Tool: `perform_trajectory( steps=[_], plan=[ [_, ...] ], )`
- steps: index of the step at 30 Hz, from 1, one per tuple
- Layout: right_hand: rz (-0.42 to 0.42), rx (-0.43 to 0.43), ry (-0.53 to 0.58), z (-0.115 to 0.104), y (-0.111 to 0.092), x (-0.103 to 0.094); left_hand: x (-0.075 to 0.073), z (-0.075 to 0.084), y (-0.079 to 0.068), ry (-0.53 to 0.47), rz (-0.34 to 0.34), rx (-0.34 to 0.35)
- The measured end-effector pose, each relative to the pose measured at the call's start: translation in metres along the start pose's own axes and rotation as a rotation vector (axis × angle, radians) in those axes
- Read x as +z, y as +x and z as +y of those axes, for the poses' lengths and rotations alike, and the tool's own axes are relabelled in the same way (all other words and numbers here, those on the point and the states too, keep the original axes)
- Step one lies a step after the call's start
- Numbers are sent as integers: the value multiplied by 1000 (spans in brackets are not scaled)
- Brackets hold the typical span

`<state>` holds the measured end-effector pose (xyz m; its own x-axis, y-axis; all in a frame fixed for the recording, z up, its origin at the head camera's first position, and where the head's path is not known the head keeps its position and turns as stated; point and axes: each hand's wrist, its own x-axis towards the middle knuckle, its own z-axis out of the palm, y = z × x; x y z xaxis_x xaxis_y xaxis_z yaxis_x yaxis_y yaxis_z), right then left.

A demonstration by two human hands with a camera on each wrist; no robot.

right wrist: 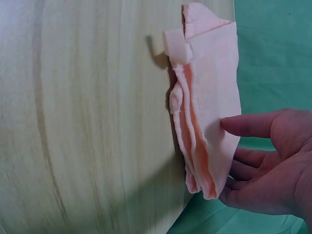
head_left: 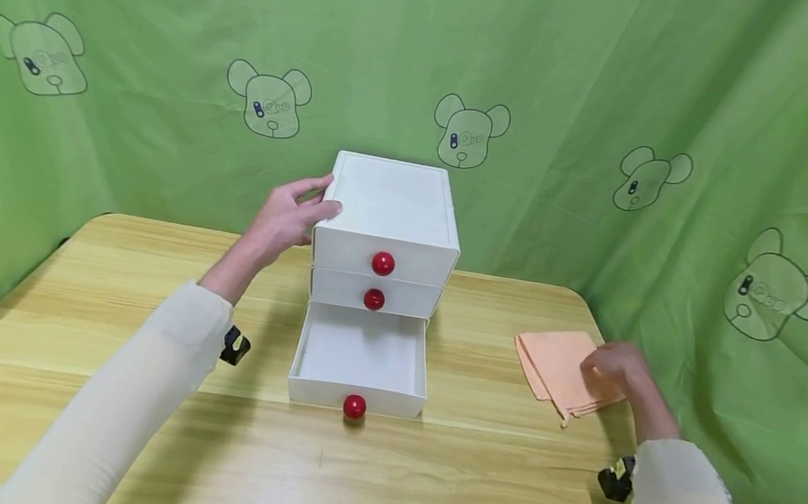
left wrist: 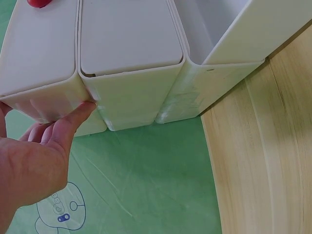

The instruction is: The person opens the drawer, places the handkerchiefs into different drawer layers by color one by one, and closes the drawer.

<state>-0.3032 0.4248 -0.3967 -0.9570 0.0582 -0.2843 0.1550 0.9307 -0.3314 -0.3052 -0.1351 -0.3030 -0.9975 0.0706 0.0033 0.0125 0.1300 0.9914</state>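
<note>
My left hand (head_left: 290,211) rests at the upper left side of a white three-drawer unit (head_left: 395,198), thumb on its top edge and fingers against its side wall. In the left wrist view, these fingers (left wrist: 73,119) press the side near the seam below the top drawer. The bottom drawer (head_left: 364,354) is pulled out, with a bare inside; the two upper drawers are closed. At the right, my right hand (head_left: 617,365) holds the edge of a folded peach cloth (head_left: 558,363), thumb on top. Its other fingertips are hidden behind the cloth in the right wrist view.
Round red knobs (head_left: 354,407) stick out from the drawer fronts. The wooden table (head_left: 462,472) carries the unit and the cloth, which lies near the right edge. A green curtain (head_left: 366,51) with printed bear heads hangs behind and at both sides.
</note>
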Motion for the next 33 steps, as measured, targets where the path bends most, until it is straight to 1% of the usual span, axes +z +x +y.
perform_trajectory(
  steps=[5,12,16,23,28,33],
  plan=[
    [12,7,4,2,0,1,0,0,0,8,4,-6],
    [72,46,4,4,-1,2,-1,0,0,21,4,-2],
    [89,56,11,4,-2,4,-1,0,0,24,4,-3],
    [120,73,54,4,-5,8,-1,1,0,32,4,-2],
    [122,89,138,0,-9,9,-1,1,0,29,4,1],
    [119,63,184,-8,-12,6,-1,0,0,41,7,1]
  ],
)
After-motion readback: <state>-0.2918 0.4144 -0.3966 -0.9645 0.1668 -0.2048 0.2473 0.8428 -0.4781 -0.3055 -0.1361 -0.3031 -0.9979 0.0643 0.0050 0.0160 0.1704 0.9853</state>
